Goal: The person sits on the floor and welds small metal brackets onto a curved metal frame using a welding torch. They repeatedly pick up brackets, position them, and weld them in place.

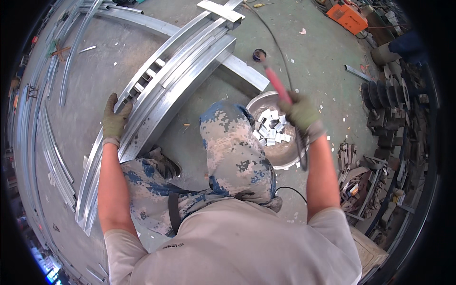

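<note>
My left hand (115, 121), in a green work glove, grips the outer curved metal channel (156, 59), with thumb and fingers apart on its edges. More bent silvery channels lie alongside it, and small metal crosspieces (150, 73) bridge the gap between two of them. My right hand (302, 114), also gloved, is closed around a red-handled tool (278, 84). Motion blurs the tool, so its exact kind is unclear. Below that hand is a round metal basin (283, 159) holding several small cut metal pieces (271, 127). A dark round object (259, 55) appears at the tool's far end; I cannot tell whether they touch.
A dark cable (274, 38) runs across the floor toward my right hand. An orange machine (347, 18) stands at the far right, with stacked dark discs (385, 94) and scrap metal (349, 156) nearer. Long metal strips (56, 152) lie on the left.
</note>
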`<state>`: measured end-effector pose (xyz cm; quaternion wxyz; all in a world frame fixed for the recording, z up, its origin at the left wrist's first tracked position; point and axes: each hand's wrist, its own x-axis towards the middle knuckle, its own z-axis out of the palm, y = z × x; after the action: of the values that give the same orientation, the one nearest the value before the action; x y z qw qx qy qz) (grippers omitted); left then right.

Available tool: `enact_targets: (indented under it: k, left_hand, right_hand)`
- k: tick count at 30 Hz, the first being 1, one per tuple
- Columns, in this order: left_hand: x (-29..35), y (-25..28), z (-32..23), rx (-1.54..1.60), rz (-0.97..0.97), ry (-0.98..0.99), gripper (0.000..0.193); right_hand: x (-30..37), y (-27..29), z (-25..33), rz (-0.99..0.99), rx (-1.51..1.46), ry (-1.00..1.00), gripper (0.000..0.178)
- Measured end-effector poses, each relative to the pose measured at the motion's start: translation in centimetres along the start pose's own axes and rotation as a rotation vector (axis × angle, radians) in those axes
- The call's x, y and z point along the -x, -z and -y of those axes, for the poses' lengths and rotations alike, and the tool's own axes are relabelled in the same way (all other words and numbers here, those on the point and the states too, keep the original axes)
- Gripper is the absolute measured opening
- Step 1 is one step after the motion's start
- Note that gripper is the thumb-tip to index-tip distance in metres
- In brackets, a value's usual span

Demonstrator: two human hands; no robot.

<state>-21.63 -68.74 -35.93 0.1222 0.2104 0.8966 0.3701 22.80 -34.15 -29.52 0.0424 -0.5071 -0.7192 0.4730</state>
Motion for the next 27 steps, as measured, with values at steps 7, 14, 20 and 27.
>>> enact_targets:
  k: [7,14,20,27]
  left_hand:
    - [0.1,0.3,-0.5,-0.113,0.011,-0.042,0.085]
    - [0.1,1.4,0.2,-0.179,0.008,-0.025,0.093]
    - [1.0,3.1,1.6,-0.315,0.010,0.001,0.092]
    - [-1.7,0.9,0.2,-0.330,0.081,-0.053,0.090]
  right_hand:
    - [-0.6,-17.2,-19.6,0.083,-0.224,0.008,0.058]
    - [-4.9,-21.5,-25.7,0.216,-0.335,-0.035,0.033]
    - [-11.3,-15.6,-12.2,0.162,0.222,0.479,0.034]
    - [-7.1,-18.8,20.1,0.402,-0.058,0.320,0.048]
